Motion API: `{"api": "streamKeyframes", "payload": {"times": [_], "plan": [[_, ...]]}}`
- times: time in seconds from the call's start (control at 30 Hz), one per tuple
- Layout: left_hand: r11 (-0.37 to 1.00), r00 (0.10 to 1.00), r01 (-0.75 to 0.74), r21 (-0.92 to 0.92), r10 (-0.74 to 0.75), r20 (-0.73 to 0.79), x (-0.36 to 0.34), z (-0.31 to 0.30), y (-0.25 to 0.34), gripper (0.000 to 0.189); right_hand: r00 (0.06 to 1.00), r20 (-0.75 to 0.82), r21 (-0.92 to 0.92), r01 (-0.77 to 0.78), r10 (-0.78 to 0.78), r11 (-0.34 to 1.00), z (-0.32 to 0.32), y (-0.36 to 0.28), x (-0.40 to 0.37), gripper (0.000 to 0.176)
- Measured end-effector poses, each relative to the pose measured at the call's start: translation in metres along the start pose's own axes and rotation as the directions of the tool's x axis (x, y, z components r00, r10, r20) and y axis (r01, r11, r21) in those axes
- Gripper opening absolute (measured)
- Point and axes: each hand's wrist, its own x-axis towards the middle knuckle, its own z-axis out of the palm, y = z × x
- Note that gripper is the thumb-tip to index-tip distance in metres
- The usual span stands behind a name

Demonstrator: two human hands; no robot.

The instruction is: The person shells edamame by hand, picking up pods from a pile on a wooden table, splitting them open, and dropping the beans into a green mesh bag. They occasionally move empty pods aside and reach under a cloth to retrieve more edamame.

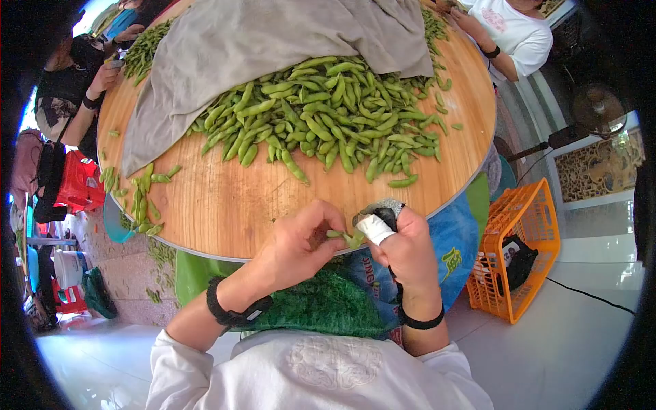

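Soybean pod (344, 237), green and small, is pinched between the fingertips of the left hand (301, 240) and the taped thumb of the right hand (410, 254). Both grip it over the near rim of the wooden worktop (225, 205), apart from the pod heap (335, 116).

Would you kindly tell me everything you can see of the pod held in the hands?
The pod is a small green bean pod, partly hidden. It lies roughly level above the near edge of the table, pinched between the left hand and the right hand, whose white-taped thumb presses on it.
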Motion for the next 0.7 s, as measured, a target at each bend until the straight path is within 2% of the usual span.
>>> {"api": "streamKeyframes", "payload": {"times": [0.03, 0.07, 0.1, 0.13, 0.17, 0.23, 0.27, 0.3, 0.33, 0.37, 0.4, 0.43, 0.47, 0.5, 0.57, 0.63, 0.7], "plan": [[0.992, 0.999, 0.029, -0.121, -0.032, -0.022, 0.0, 0.003, -0.005, 0.031, 1.0, -0.003, -0.086, 0.014, -0.014, 0.996, 0.002, 0.0, 0.0, 0.003], [0.969, 0.997, 0.055, -0.241, -0.066, -0.039, 0.0, 0.004, -0.008, 0.036, 1.0, -0.003, -0.086, 0.013, -0.014, 0.996, 0.003, 0.004, 0.002, 0.003], [0.969, 0.997, 0.055, -0.242, -0.067, -0.039, 0.0, 0.004, -0.004, 0.036, 0.985, 0.009, -0.201, 0.17, -0.172, 0.965, 0.005, 0.01, 0.005, 0.005], [0.986, 0.997, 0.038, -0.161, -0.048, -0.058, 0.001, 0.004, 0.003, 0.038, 0.946, 0.038, -0.31, 0.319, -0.323, 0.896, 0.005, 0.014, 0.007, 0.007], [0.997, 0.997, 0.023, -0.078, -0.029, -0.075, 0.002, 0.005, 0.007, 0.04, 0.946, 0.038, -0.309, 0.318, -0.322, 0.897, 0.006, 0.014, 0.007, 0.007], [0.993, 0.993, 0.018, -0.119, -0.031, -0.113, 0.004, 0.011, 0.001, 0.039, 0.948, 0.059, -0.489, 0.299, -0.312, 0.819, 0.006, 0.012, 0.007, 0.008], [0.987, 0.988, 0.007, -0.16, -0.031, -0.152, 0.005, 0.013, -0.001, 0.038, 0.948, 0.059, -0.489, 0.3, -0.312, 0.819, 0.005, 0.013, 0.007, 0.008], [0.987, 0.988, 0.005, -0.159, -0.03, -0.153, 0.005, 0.012, 0.0, 0.038, 0.964, 0.029, -0.416, 0.253, -0.265, 0.873, 0.004, 0.014, 0.007, 0.008], [0.901, 0.981, 0.128, -0.415, -0.177, -0.082, 0.004, 0.011, 0.003, 0.034, 0.976, 0.005, -0.339, 0.205, -0.216, 0.918, 0.004, 0.015, 0.008, 0.008], [0.735, 0.954, 0.247, -0.631, -0.299, 0.025, 0.004, 0.009, 0.005, 0.03, 0.976, 0.007, -0.339, 0.208, -0.218, 0.918, 0.004, 0.012, 0.006, 0.008], [0.737, 0.955, 0.243, -0.63, -0.297, 0.021, 0.005, 0.008, 0.006, 0.03, 0.993, -0.006, -0.181, 0.112, -0.115, 0.977, 0.005, 0.008, 0.003, 0.008], [0.699, 0.944, 0.303, -0.648, -0.312, 0.105, 0.006, 0.007, 0.007, 0.026, 1.0, 0.0, -0.018, 0.009, -0.009, 1.0, 0.005, 0.005, 0.001, 0.007], [0.658, 0.927, 0.363, -0.66, -0.323, 0.189, 0.007, 0.006, 0.008, 0.023, 1.0, 0.003, -0.019, 0.011, -0.011, 1.0, 0.004, 0.006, 0.001, 0.007], [0.66, 0.928, 0.361, -0.659, -0.322, 0.186, 0.007, 0.006, 0.006, 0.023, 1.0, 0.015, 0.002, 0.018, -0.018, 1.0, 0.003, 0.007, 0.0, 0.006], [0.625, 0.919, 0.367, -0.689, -0.361, 0.162, 0.006, 0.006, 0.001, 0.019, 0.999, 0.031, 0.023, 0.028, -0.029, 0.999, 0.003, 0.012, 0.002, 0.006], [0.66, 0.934, 0.317, -0.681, -0.342, 0.104, 0.005, 0.006, 0.003, 0.021, 0.979, 0.018, -0.064, 0.202, -0.201, 0.977, 0.004, 0.018, 0.003, 0.008], [0.694, 0.947, 0.266, -0.67, -0.319, 0.046, 0.004, 0.008, 0.004, 0.023, 0.981, 0.026, -0.102, 0.195, -0.194, 0.975, 0.001, 0.018, 0.002, 0.009]]}}
